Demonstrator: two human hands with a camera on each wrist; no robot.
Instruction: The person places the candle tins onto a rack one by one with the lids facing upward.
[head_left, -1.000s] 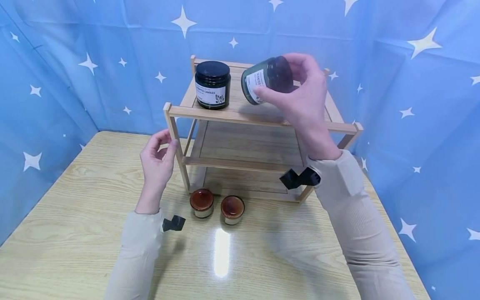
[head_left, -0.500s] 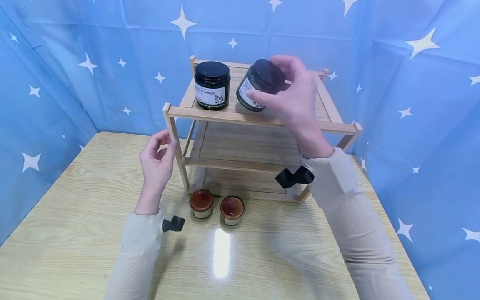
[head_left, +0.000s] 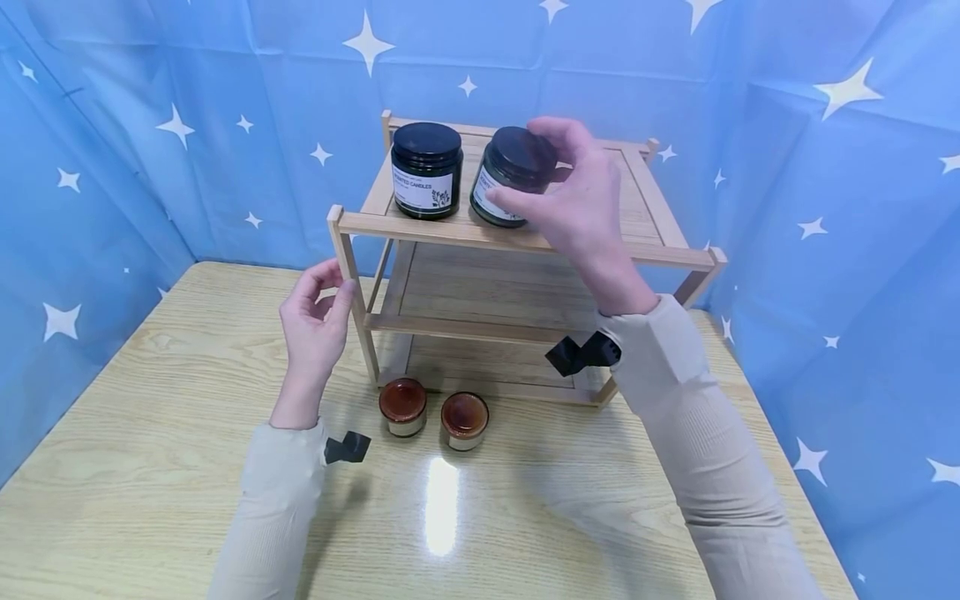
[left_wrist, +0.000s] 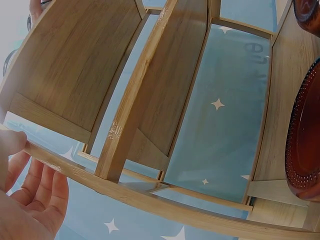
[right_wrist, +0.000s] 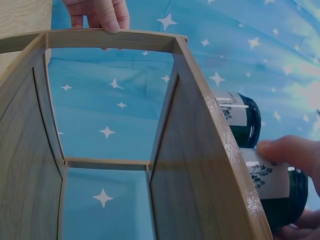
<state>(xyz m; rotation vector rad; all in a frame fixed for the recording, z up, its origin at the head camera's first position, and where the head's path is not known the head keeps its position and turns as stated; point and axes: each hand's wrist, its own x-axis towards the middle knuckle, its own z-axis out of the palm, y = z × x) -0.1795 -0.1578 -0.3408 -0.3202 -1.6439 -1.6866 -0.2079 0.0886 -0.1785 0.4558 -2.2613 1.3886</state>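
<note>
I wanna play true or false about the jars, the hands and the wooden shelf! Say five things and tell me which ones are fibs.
1. The right hand holds a dark jar. True.
2. The left hand holds a jar too. False: it holds the shelf's front post.
3. Two small brown jars stand on the table, in front of the wooden shelf. True.
4. The other dark jar lies on its side. False: it stands upright on the top board.
5. The blue curtain has white stars. True.
</note>
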